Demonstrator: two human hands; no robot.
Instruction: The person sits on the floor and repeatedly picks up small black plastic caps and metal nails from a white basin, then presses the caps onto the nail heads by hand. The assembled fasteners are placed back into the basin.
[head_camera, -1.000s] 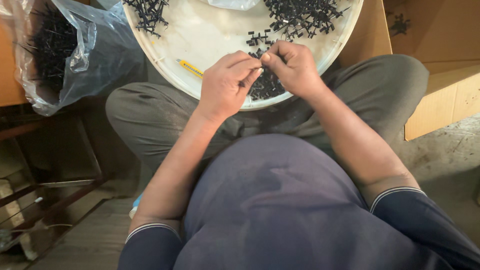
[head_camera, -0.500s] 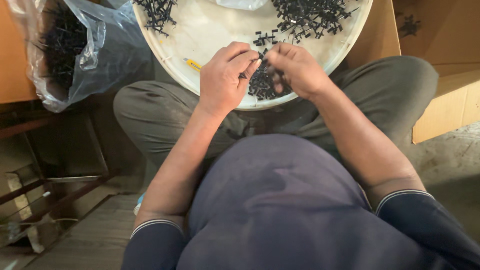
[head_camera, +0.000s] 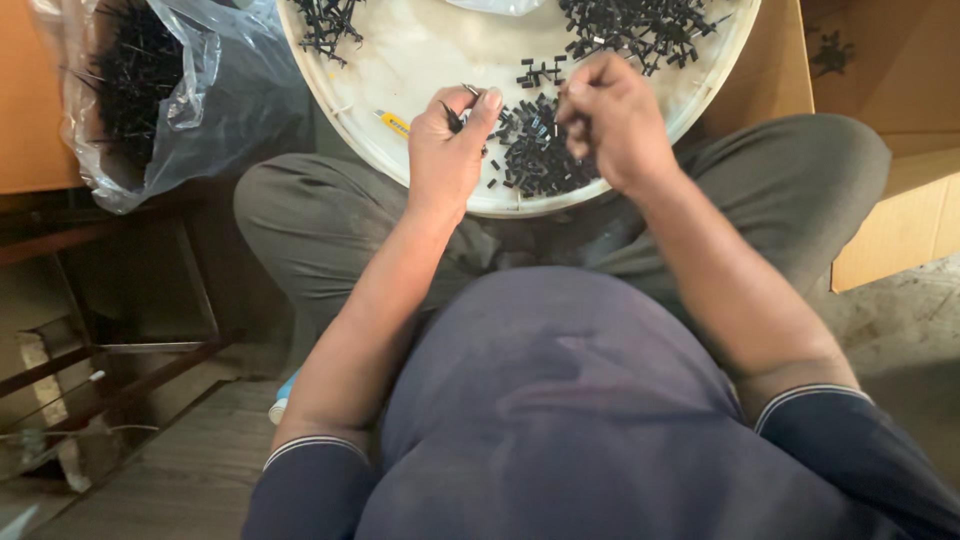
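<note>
Tray (head_camera: 420, 170), round, cream plastic, resting across lap for reach. Left hand (head_camera: 445, 150): pinched shut on small black plastic piece (head_camera: 455, 118). Right hand (head_camera: 612, 120): curled closed above loose pile of snapped-off black pieces (head_camera: 535, 155); contents not discernible. Clear bag (head_camera: 150, 90) of black sprues alongside.

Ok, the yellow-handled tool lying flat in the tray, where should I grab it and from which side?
Judging by its pose, take the yellow-handled tool by the yellow handle, from above with a pinch across its width. It lies flat on the round white tray, just left of the left hand, with bare tray around it.
</note>
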